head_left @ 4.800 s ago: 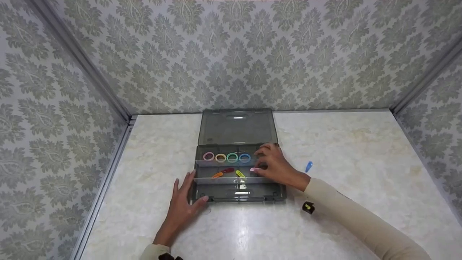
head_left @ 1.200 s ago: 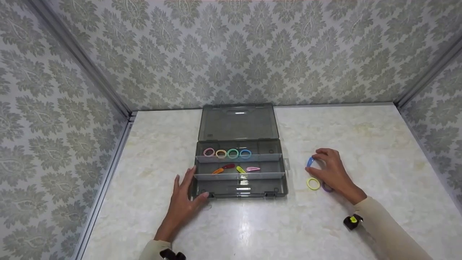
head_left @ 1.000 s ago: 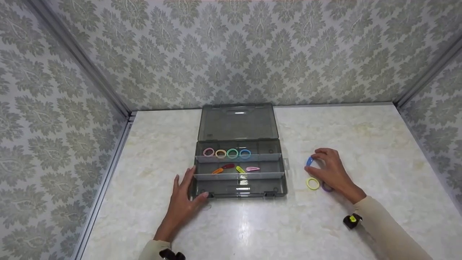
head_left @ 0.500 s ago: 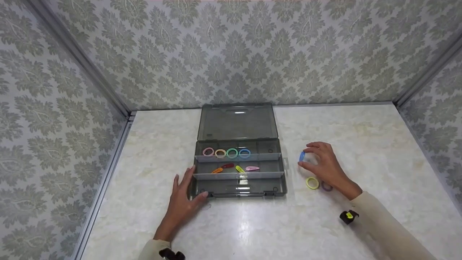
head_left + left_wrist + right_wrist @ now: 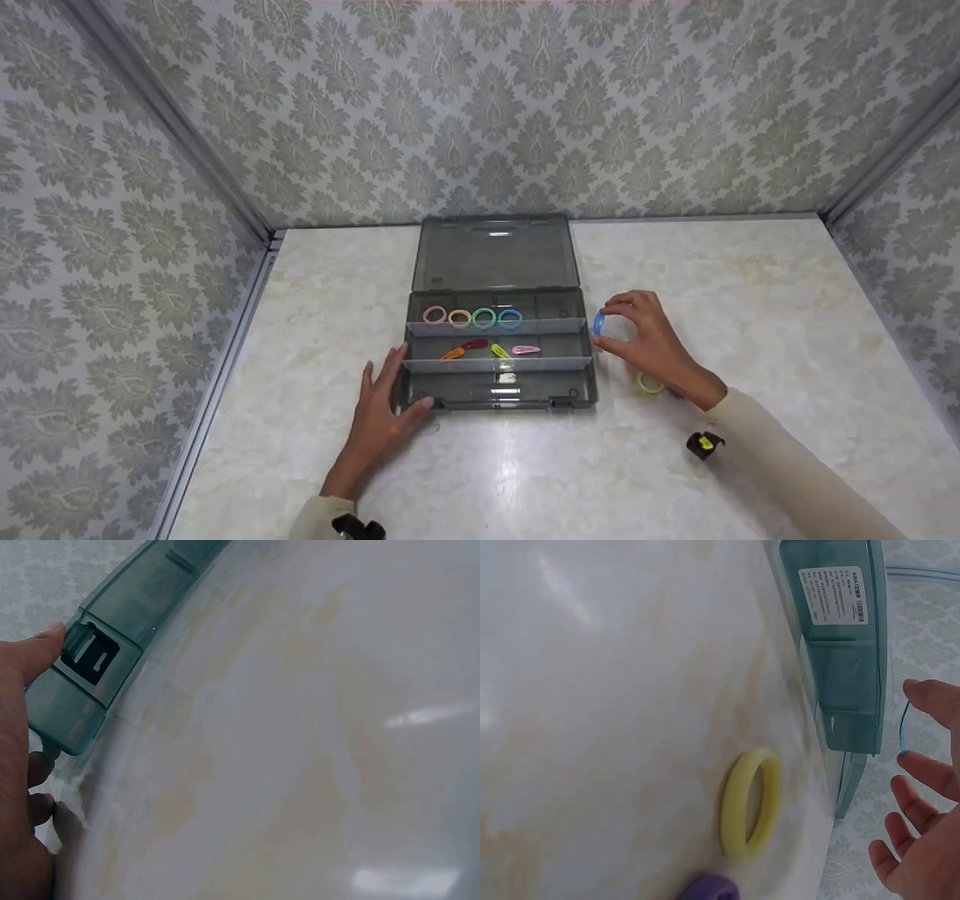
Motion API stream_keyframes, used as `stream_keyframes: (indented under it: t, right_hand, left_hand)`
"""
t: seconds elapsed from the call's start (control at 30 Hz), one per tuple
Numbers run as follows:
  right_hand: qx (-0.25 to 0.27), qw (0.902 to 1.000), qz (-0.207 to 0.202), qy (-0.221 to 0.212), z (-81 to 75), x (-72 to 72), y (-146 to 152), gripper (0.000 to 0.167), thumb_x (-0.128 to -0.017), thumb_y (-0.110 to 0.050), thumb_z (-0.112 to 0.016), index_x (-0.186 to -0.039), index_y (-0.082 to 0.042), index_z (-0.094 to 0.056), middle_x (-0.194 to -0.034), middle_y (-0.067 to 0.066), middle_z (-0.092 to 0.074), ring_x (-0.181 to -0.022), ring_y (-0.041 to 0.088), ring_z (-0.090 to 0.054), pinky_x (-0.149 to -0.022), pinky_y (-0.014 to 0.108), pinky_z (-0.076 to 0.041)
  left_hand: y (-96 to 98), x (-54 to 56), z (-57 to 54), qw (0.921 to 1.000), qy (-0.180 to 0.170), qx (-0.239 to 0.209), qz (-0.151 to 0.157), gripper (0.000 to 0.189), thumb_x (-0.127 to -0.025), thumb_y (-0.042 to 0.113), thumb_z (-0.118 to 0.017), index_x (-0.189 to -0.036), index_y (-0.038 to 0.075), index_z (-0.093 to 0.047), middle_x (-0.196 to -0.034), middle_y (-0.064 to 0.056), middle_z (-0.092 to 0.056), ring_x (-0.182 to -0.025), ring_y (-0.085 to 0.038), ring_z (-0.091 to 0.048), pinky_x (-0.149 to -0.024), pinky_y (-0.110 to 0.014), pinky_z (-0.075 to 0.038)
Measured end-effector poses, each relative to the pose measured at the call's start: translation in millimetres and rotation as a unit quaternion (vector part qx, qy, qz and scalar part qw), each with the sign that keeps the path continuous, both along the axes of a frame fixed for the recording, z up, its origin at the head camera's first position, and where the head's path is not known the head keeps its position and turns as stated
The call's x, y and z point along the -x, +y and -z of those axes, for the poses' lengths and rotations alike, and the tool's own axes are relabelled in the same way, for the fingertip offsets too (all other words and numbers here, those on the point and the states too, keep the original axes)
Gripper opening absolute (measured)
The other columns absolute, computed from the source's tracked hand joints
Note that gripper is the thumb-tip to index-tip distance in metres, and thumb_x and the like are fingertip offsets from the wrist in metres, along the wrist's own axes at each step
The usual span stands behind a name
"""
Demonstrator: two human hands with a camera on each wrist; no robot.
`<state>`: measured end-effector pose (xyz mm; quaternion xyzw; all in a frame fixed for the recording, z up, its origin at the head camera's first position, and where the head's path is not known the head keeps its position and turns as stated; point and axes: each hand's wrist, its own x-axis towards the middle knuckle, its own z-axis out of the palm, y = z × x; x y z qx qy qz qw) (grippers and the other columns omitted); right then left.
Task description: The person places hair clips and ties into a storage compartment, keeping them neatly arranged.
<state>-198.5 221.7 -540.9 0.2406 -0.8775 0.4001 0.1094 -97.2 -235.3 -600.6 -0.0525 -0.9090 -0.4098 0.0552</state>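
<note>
A grey see-through organizer box stands on the table with its lid folded back. My left hand holds its front left corner, thumb at a front latch and fingers along the side. Just right of the box, my right hand pinches a blue snap hair clip between thumb and fingertips, raised above the table. In the back row lie several hair ties, among them a pink one and a green one. The middle row holds several clips, including a yellow one and a pink one.
Under the right hand a yellow hair tie lies on the table, with a purple hair tie next to it. Clear dividers split the box into rows. Patterned walls rise behind the table and at both sides.
The right hand let go of the pink clip in the middle row, then picked the blue clip off the table and carried it left to the box's right side. The left hand stayed put.
</note>
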Motion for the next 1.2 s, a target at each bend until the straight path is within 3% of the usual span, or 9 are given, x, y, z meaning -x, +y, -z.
stream_keyframes:
  t: [0.27,0.43,0.57,0.77,0.97,1.2]
  right_hand:
    - [-0.02,0.9978,-0.063,0.007,0.0,7.9,-16.3,0.04,-0.086,-0.016,-0.097,-0.121,-0.005,-0.082,-0.126,0.015,-0.06,-0.126,0.039,-0.045,-0.104,0.059,-0.043]
    - [-0.016,0.9916,-0.128,-0.007,1.1,17.5,-18.6,0.042,-0.087,-0.016,-0.096,-0.126,-0.009,-0.083,-0.133,0.017,-0.059,-0.131,0.041,-0.041,-0.107,0.067,-0.038]
    - [-0.019,0.9857,-0.165,-0.026,0.3,25.1,-19.2,0.045,-0.088,-0.018,-0.096,-0.13,-0.01,-0.082,-0.137,0.019,-0.058,-0.135,0.04,-0.039,-0.11,0.069,-0.037]
    - [-0.054,0.9808,-0.185,-0.029,-1.2,32.3,-21.2,0.045,-0.088,-0.021,-0.096,-0.131,-0.014,-0.083,-0.14,0.014,-0.057,-0.138,0.038,-0.039,-0.114,0.062,-0.033]
    - [-0.088,0.9734,-0.211,-0.016,-3.4,35.2,-26.0,0.045,-0.087,-0.017,-0.096,-0.129,-0.013,-0.083,-0.144,0.018,-0.057,-0.139,0.042,-0.039,-0.113,0.068,-0.029]
    - [-0.161,0.9632,-0.212,-0.034,-10.1,39.6,-33.2,0.043,-0.088,-0.021,-0.096,-0.129,-0.017,-0.084,-0.153,0.015,-0.054,-0.145,0.039,-0.036,-0.118,0.068,-0.027]
  left_hand:
    - [-0.3,0.0,0.0,0.9999,0.014,-0.004,0.009,0.098,-0.096,0.049,-0.083,-0.175,0.02,-0.033,-0.178,-0.017,-0.035,-0.166,-0.042,-0.027,-0.134,-0.069,-0.004]
    - [0.1,-0.9,-1.2,0.9999,-0.002,-0.011,0.003,0.099,-0.096,0.049,-0.083,-0.176,0.024,-0.031,-0.179,-0.013,-0.032,-0.168,-0.043,-0.018,-0.133,-0.07,-0.006]
    - [0.4,-2.5,-1.9,0.9998,-0.018,-0.01,-0.007,0.099,-0.096,0.054,-0.082,-0.176,0.027,-0.03,-0.181,-0.013,-0.029,-0.168,-0.05,-0.009,-0.13,-0.076,-0.011]
    - [-0.1,-3.4,-1.3,0.9995,-0.028,-0.009,-0.009,0.1,-0.096,0.056,-0.081,-0.177,0.03,-0.029,-0.181,-0.011,-0.027,-0.167,-0.055,-0.004,-0.127,-0.081,-0.015]
    - [-1.1,-4.0,-0.3,0.9997,-0.024,-0.009,-0.007,0.099,-0.097,0.055,-0.081,-0.177,0.03,-0.029,-0.181,-0.011,-0.028,-0.167,-0.054,-0.005,-0.127,-0.08,-0.013]
    - [-1.5,-3.7,0.2,0.9998,-0.019,-0.01,-0.005,0.098,-0.097,0.054,-0.08,-0.177,0.031,-0.028,-0.181,-0.012,-0.028,-0.167,-0.055,-0.005,-0.126,-0.082,-0.014]
